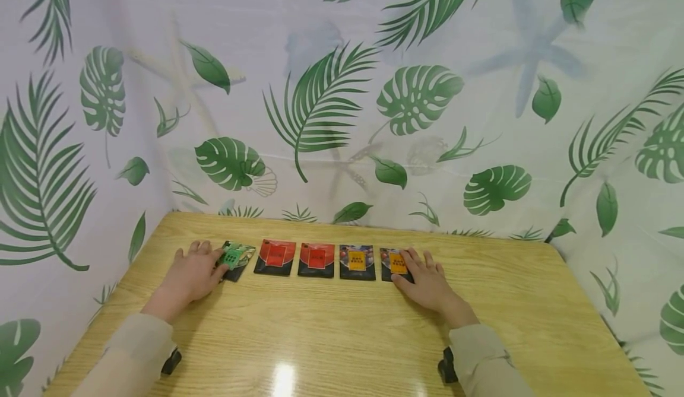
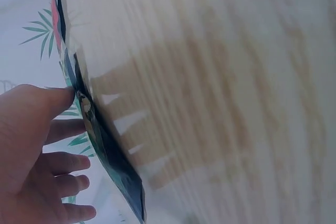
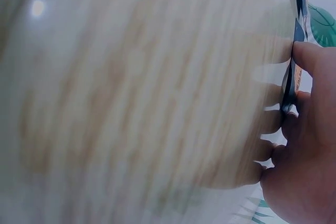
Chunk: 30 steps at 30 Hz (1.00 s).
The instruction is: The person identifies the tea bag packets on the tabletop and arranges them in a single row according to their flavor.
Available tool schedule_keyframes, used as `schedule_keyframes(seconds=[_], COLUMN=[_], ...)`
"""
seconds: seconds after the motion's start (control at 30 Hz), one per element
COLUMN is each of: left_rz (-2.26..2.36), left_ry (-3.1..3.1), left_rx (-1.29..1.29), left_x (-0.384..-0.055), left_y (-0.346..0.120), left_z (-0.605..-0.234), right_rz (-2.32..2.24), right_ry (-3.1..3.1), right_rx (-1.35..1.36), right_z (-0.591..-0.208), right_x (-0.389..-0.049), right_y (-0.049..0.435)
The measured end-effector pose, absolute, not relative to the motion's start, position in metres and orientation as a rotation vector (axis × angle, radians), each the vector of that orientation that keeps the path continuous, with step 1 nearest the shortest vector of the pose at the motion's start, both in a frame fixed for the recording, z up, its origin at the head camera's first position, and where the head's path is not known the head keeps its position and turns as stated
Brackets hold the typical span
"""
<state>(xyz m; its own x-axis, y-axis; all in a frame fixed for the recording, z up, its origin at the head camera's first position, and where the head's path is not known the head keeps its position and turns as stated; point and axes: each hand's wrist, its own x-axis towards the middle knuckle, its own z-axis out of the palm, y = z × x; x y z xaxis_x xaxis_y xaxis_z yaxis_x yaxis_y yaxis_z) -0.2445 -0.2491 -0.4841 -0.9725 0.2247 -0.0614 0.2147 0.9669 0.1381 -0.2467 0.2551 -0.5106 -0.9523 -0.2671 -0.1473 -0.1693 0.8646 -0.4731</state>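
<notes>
Five flat packets lie in a row near the table's back edge. My left hand (image 1: 193, 271) touches the leftmost, a green-labelled packet (image 1: 238, 259), with thumb and index finger; the packet is turned at an angle. In the left wrist view, the other fingers extend past it. At the right end, my right hand (image 1: 429, 280) rests its thumb and fingers on an orange-labelled packet (image 1: 387, 261), partly covering it. Between the hands lie two red-and-black packets, a left one (image 1: 275, 258) and a right one (image 1: 316, 260), then another orange-labelled packet (image 1: 357, 263).
The packets lie on a light wooden table (image 1: 320, 337). Behind and at both sides hangs a white cloth (image 1: 342, 177) printed with green leaves. A black strap piece (image 1: 447, 366) shows at the right wrist, another (image 1: 171, 361) at the left.
</notes>
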Motion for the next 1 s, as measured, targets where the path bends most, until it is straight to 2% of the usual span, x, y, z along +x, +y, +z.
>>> schedule_keyframes(seconds=[0.7, 1.0], left_rz=[0.244, 0.266], left_ry=[3.01, 2.984], left_rx=[0.415, 0.399], left_x=[-0.255, -0.258], left_y=[-0.231, -0.227], left_z=[-0.491, -0.491], right_rz=[-0.689, -0.716], right_ry=[2.827, 2.809], right_rx=[-0.317, -0.314], right_z=[-0.517, -0.505], right_x=[-0.25, -0.244], right_y=[0.259, 0.254])
